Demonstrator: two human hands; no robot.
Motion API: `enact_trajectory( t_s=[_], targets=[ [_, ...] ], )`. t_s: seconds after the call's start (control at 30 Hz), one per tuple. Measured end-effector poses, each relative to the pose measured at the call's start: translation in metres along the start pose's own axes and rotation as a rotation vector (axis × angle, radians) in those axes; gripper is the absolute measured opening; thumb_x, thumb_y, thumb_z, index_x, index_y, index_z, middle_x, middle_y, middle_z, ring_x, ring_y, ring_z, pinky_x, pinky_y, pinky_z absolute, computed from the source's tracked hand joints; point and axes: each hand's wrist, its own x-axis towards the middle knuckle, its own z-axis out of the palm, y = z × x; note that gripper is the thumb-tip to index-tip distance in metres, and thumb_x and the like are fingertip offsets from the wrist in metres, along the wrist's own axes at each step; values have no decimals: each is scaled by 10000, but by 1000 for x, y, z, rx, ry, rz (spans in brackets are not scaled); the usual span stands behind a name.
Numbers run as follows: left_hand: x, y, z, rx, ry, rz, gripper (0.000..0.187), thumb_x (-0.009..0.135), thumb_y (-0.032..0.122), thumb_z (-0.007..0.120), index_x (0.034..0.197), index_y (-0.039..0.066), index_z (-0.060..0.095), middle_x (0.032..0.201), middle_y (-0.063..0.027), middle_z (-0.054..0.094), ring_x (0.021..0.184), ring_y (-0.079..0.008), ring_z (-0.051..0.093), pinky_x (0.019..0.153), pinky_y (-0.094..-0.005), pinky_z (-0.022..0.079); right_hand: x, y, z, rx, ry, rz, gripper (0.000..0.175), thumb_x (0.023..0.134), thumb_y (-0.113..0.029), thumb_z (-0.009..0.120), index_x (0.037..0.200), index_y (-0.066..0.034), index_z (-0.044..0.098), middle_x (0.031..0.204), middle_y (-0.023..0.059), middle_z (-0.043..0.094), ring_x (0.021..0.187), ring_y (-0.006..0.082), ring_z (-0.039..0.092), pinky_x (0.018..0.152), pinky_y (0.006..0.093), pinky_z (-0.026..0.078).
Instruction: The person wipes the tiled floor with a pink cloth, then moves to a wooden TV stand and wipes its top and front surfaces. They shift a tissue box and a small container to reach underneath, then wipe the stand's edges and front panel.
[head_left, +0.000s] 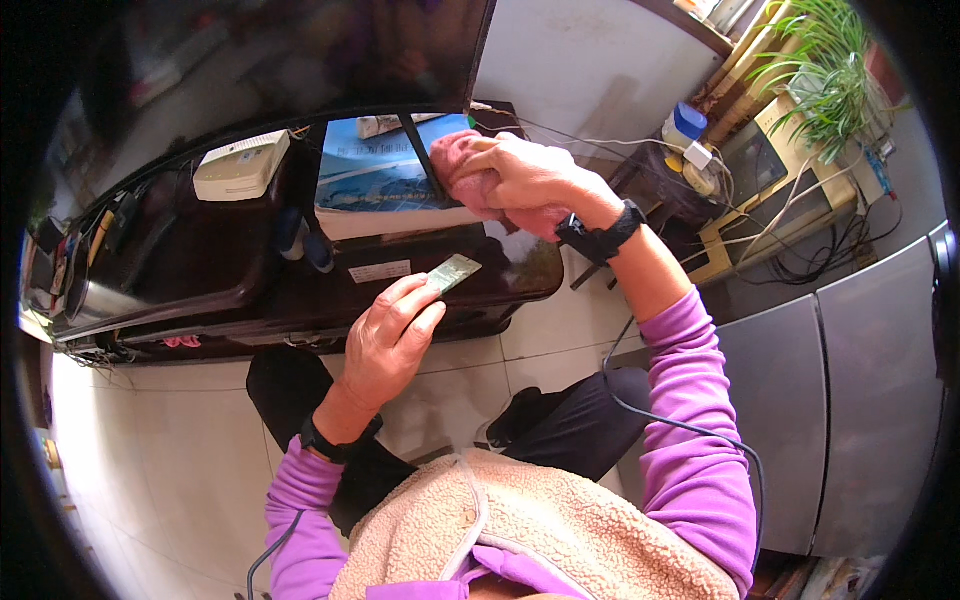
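Note:
My left hand (394, 337) pinches a small flat greenish rectangular piece (454, 274) by one end, in front of the dark wooden cabinet (525, 259). What the piece is, I cannot tell. A crumpled pink cloth (469, 180) is gripped in my right hand (529, 172). The cloth lies against the right side of a thick blue-covered book (367, 169) on the cabinet top. Across that book runs a thin dark leg (422, 157), which seems to belong to the large black screen (300, 60) above. A tube (382, 125) rests at the book's back edge.
Left of the book sits a white router-like box (241, 166), with a small dark bottle-like object (319, 250) nearer me. A paper label (380, 271) lies on the cabinet front. To the right are a stool with a blue-lidded jar (684, 124), loose cables, a spider plant (825, 82) and grey doors (776, 420).

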Motion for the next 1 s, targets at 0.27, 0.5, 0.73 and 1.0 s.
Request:
enact_trajectory(
  t_s=[0.27,0.5,0.73,1.0],
  targets=[
    [25,-7,-15,38,59,68,325,755,-37,717,1071,26,675,1185,-105,632,1139,-313,623,892,-411,568,-35,11,25,233,166,-207,338,733,-170,648,1059,-127,729,1234,114,630,1133,346,596,962,428,499],
    [63,-45,13,99,114,0,303,826,-58,682,1108,51,666,1231,-94,623,1200,-300,602,986,-398,521,-78,52,97,1072,548,82,177,727,-77,553,844,25,637,783,82,611,789,196,658,765,294,519],
    [94,-64,70,227,53,84,324,778,-2,659,1098,47,673,1231,-81,620,1197,-284,591,958,-384,536,-71,21,180,107,403,192,412,672,-165,734,1083,-143,709,1226,77,634,1095,365,560,905,456,513],
    [83,-61,87,340,-69,52,284,799,43,669,1083,44,678,1198,-74,622,1181,-259,589,912,-354,557,-75,37,159,385,376,294,465,725,-257,693,1187,-198,697,1322,92,593,1160,390,552,996,473,475]
  ],
)
